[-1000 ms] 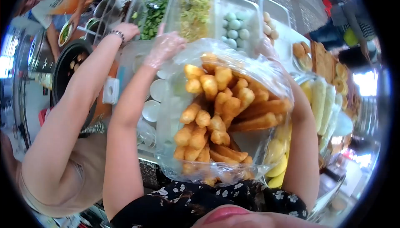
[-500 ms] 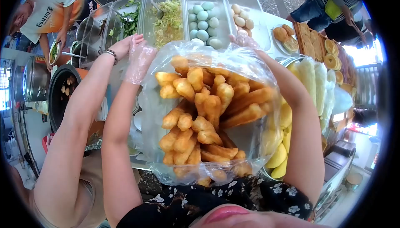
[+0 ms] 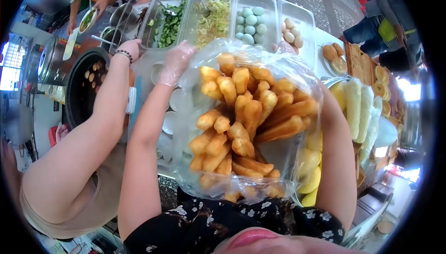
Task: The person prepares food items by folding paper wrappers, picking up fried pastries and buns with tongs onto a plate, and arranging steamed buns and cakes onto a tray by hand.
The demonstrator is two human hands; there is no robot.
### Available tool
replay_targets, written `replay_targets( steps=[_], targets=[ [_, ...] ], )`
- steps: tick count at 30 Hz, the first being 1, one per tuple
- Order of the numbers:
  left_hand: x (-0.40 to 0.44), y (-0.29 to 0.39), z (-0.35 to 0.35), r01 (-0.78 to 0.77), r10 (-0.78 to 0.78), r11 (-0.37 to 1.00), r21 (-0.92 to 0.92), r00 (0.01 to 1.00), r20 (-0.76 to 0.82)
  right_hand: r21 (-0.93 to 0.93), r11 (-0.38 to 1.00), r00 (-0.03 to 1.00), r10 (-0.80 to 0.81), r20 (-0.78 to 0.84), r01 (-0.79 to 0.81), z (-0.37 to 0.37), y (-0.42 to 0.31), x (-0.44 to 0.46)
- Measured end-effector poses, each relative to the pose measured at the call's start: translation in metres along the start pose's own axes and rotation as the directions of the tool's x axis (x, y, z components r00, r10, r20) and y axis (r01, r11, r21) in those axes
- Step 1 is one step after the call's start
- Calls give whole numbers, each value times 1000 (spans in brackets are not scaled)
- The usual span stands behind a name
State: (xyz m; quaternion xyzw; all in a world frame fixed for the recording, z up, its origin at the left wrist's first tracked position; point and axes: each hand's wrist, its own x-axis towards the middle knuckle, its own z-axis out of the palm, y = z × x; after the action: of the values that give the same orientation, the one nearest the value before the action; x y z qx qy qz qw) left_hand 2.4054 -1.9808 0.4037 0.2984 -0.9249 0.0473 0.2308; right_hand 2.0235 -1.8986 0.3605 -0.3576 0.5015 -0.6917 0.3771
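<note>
- pale, flat bench [image 3: 325, 36]: under and past the fingers of the left hand [image 3: 174, 66] and the right hand [image 3: 284, 47].
- large, crinkled, clear plastic bag [image 3: 297, 70]: on the near side of both sets of fingers, spread between the two forearms, mouth up.
- thick heap of long, golden-brown fried dough sticks [image 3: 251, 112]: in the bag, nearer the wearer than the fingers, some upright, some leaning.
- another person's bare arm [image 3: 104, 114]: left of the left fingers.
- deep, round, black pot [image 3: 74, 89]: farther left of the left fingers, past that arm; dark contents with pale pieces.
- clear, rectangular plastic trays: just past the fingers. chopped green vegetables [image 3: 171, 26] and pale yellow-green shreds [image 3: 213, 19] near the left fingers; rounded, pale blue-green eggs [image 3: 251, 26] and beige eggs [image 3: 291, 33] near the right.
- round white plate with brown buns [image 3: 334, 52]: right of the right fingers, apart.
- left hand: clear plastic glove, fingers bent and bunched by the bag's far left edge; cannot tell if clamped on it.
- right hand: at the bag's far edge, partly hidden by film; cannot tell if its fingers are apart, together or clamped.
- dark beaded bracelet [image 3: 124, 54]: other person's wrist, left of the left fingers.
</note>
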Motion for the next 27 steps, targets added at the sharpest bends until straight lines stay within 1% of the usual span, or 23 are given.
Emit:
replay_targets(
  steps=[1,2,3,4,5,6,7,9,10,12,13,14,15,16,17,18,19,20,21,22,24,26,27],
  targets=[
    [-1,-1,5,18,-18,1000,-2,1000,17,134,991,1000,-3,4,2,0,0,0],
    [-3,-2,8,36,-35,999,-6,999,33,-253,953,978,-126,163,165,-5,-7,4],
    [-4,1,6,61,-62,998,23,997,43,-636,657,913,-250,322,404,-15,-8,10],
    [-7,0,8,66,-66,998,25,997,39,-771,292,812,-358,461,566,-14,-22,11],
    [-8,0,11,80,-81,997,24,996,27,-844,233,875,-141,462,483,-20,-41,6],
    [-10,-2,15,92,-93,996,19,996,15,-910,257,919,140,368,325,-10,-82,-1],
    [-12,-3,20,89,-89,996,14,996,13,-944,256,901,324,288,210,-3,-117,-8],
    [-12,-6,26,112,-110,991,-76,993,35,-973,226,818,552,161,39,8,-182,-26],
    [-10,-3,24,98,-96,992,-84,995,31,-978,195,868,471,155,69,-17,-187,-32],
    [-5,5,18,295,-308,884,-364,951,22,-978,107,918,339,204,178,-27,-238,-71],
    [1,7,5,344,-338,849,-401,937,88,-968,196,929,303,212,157,-35,-259,-98],
    [11,11,-14,380,-350,815,-438,924,151,-973,181,944,269,191,145,-33,-287,-132],
    [20,17,-38,378,-346,762,-526,924,163,-959,251,934,292,206,133,-36,-310,-165],
    [26,25,-65,368,-326,697,-615,927,185,-948,306,908,369,201,85,-23,-342,-200],
    [29,35,-91,329,-305,695,-639,940,152,-957,157,894,345,285,245,-37,-356,-231],
    [33,46,-117,289,-284,692,-661,951,119,-955,101,883,366,295,278,-40,-373,-263],
    [37,63,-147,265,-280,701,-662,956,86,-960,139,832,479,281,244,-44,-392,-290],
    [37,81,-176,320,-324,703,-636,939,115,-984,104,813,555,176,143,-34,-418,-317],
    [34,110,-205,282,-347,632,-722,936,63,-981,122,834,519,190,148,-43,-426,-344],
    [30,147,-226,314,-362,666,-676,929,74,-972,198,827,520,211,123,-67,-440,-359],
    [13,194,-254,224,-304,734,-642,953,-15,-949,298,877,425,226,100,-100,-455,-415],
    [-11,262,-288,217,-258,889,-403,965,-50,-943,334,898,414,153,6,-133,-478,-472],
    [-26,298,-289,204,-251,891,-406,966,-65,-946,325,908,396,134,-2,-158,-482,-503]
  ],
)
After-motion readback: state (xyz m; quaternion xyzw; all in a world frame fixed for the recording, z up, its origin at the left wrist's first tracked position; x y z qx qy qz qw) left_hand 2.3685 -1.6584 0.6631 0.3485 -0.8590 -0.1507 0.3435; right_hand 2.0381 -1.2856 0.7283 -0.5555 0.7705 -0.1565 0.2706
